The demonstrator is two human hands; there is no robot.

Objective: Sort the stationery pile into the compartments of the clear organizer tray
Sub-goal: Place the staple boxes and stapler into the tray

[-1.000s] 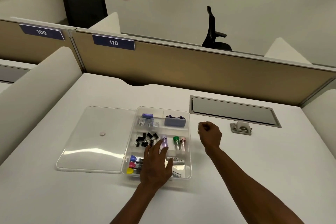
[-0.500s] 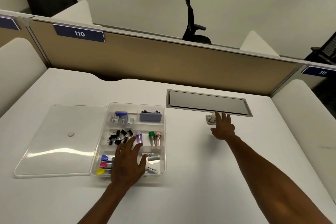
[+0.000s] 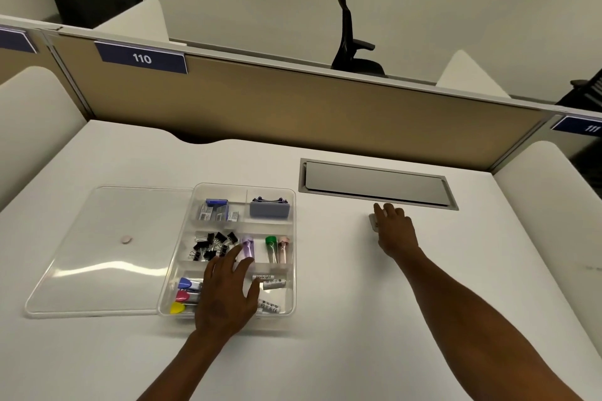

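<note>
The right hand (image 3: 395,231) had been carried far and right across the desk (image 3: 342,335), away from the tray (image 3: 291,270), and was laid over the small white item (image 3: 372,221) just near of the grey hatch (image 3: 374,184). A second before, that hand was seen closed beside the tray with the item lying apart; now the fingers were spread over it, and whether a grip had been closed could not be told. The left hand (image 3: 226,296) was kept where it had been, open and flat over the tray's near compartments, nothing held. The black clips (image 3: 211,246), the tubes (image 3: 272,246) and the grey case (image 3: 269,209) were already sorted. No pile was left on the desk, so this item was judged the last piece. The lid (image 3: 97,254) lay flat, left of the tray.
</note>
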